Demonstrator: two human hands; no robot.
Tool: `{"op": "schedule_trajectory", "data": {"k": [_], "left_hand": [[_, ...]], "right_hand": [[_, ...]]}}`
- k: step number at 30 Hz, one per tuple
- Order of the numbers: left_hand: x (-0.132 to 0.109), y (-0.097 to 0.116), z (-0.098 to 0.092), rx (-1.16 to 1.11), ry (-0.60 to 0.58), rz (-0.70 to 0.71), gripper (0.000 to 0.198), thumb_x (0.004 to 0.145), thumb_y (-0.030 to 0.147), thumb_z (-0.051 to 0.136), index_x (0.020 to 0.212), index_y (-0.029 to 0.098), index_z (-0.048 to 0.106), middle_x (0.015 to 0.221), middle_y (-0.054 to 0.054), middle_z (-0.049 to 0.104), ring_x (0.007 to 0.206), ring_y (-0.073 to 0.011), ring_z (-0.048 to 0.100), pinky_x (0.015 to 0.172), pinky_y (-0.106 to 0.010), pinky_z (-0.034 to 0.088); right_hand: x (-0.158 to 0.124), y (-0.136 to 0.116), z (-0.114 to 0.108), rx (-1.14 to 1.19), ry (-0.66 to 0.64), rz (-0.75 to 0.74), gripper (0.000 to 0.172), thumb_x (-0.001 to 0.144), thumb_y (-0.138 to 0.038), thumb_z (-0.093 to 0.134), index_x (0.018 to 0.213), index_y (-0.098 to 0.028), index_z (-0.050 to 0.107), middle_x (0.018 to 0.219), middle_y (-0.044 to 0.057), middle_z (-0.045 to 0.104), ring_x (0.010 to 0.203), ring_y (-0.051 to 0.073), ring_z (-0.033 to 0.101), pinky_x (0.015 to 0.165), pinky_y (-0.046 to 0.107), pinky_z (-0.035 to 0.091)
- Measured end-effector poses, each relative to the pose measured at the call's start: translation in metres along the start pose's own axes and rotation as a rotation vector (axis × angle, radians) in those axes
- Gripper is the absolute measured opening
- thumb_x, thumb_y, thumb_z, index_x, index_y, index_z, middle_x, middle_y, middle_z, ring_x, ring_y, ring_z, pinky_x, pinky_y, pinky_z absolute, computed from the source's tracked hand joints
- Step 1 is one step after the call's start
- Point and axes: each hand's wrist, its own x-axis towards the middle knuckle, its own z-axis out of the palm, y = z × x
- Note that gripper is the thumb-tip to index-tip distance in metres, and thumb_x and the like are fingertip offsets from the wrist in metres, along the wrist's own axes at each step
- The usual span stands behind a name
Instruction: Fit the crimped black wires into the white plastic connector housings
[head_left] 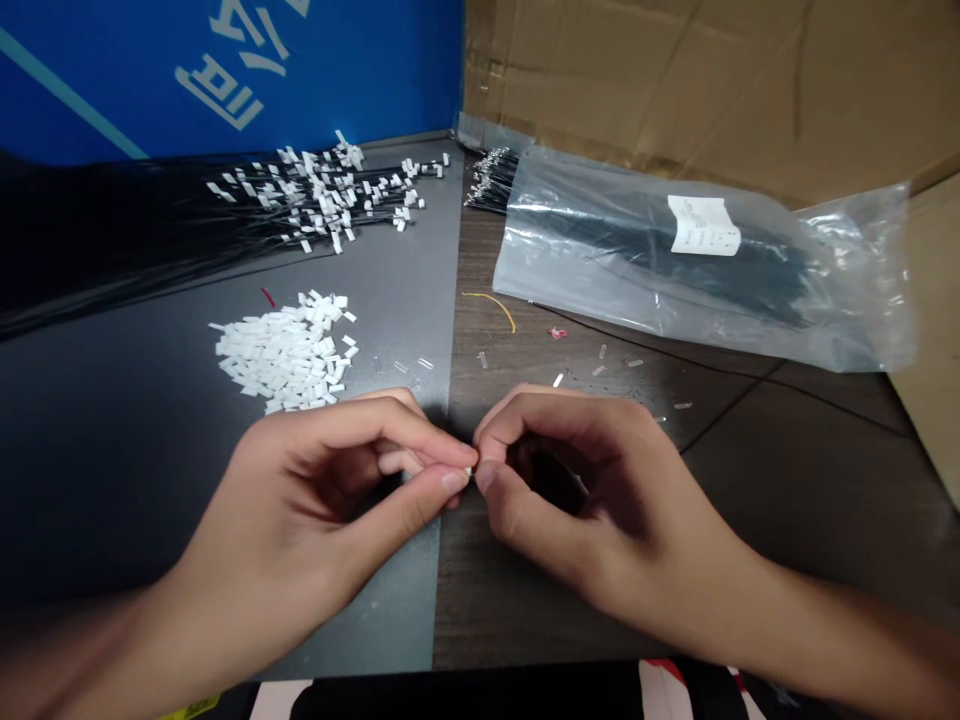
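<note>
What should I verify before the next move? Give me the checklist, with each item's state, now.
1. Left hand and right hand pinching the small white piece at their fingertips: ok.
2. Small white piece seated on a wire end: cannot tell, the fingers hide it.
3. Pile of white connector housings beside the left hand: ok.
4. Black wires lying apart from both hands: ok.
5. Loose clear bits scattered on the wood tabletop: not ok.

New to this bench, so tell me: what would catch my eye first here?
The left hand and right hand meet at the centre, pinching a tiny white piece. Left of them lies a heap of white connectors, with white-tipped black wires behind it. A plastic bag fills the back right.
</note>
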Motion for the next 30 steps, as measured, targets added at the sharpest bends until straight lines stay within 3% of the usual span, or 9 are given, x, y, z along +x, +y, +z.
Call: {"op": "schedule_trajectory", "data": {"k": [10,30], "left_hand": [[-0.0056,-0.0034,-0.0009,0.063,0.031,0.054,0.021,0.094,0.018,0.09,0.084,0.035,0.098,0.076,0.002,0.087,0.066,-0.0152,0.076,0.059,-0.021,0.056],[-0.0044,-0.0054,0.0008,-0.004,-0.017,0.009,0.02,0.092,0.017,0.089,0.085,0.032,0.1,0.075,0.0,0.085,0.068,-0.0155,0.08,0.062,-0.02,0.061]], "right_hand": [[0.0003,0.0019,0.0002,0.024,-0.006,0.007,0.023,0.096,-0.009,0.083,0.083,-0.022,0.07,0.082,-0.005,0.074,0.072,0.01,0.064,0.066,0.023,0.049],[0.0009,0.0059,0.0048,0.104,-0.039,0.099,0.022,0.097,-0.014,0.082,0.082,-0.023,0.068,0.076,-0.004,0.07,0.068,0.013,0.064,0.06,0.022,0.048]]}}
